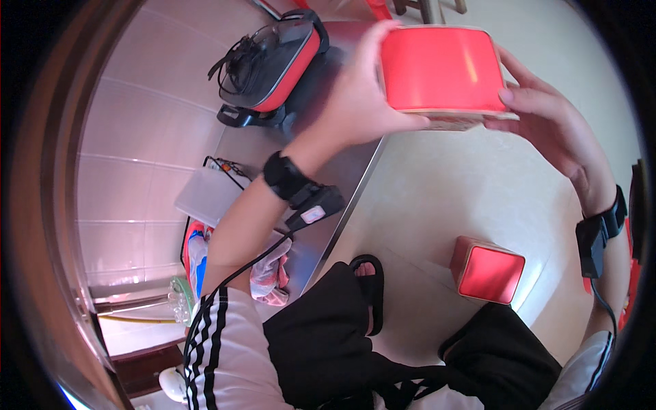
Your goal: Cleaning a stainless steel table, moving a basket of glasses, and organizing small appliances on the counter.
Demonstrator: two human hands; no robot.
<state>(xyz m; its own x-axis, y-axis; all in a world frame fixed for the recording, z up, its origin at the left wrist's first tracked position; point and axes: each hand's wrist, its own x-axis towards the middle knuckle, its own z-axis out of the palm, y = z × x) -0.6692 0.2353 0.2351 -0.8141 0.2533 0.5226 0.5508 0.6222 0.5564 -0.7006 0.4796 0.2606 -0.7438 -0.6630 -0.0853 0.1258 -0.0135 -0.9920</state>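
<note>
Held up in front of me is a box with a glossy red face point(441, 68) and a pale, patterned side below it. My left hand point(355, 99) is closed around its left side, thumb along the lower edge. On the opposite side, my right hand point(550, 116) grips the lower right corner, with the thumb on the red face and some fingers hidden behind the box. A smaller red box point(490, 275) stands on the floor by my right knee, its red top facing up.
A metal table point(338, 184) runs along the tiled wall on my left. It bears a red and black electric pan point(294, 75) with a coiled black cord, a translucent plastic container point(207, 196) and a crumpled cloth point(270, 277). Wooden stool legs point(430, 10) stand at the far edge.
</note>
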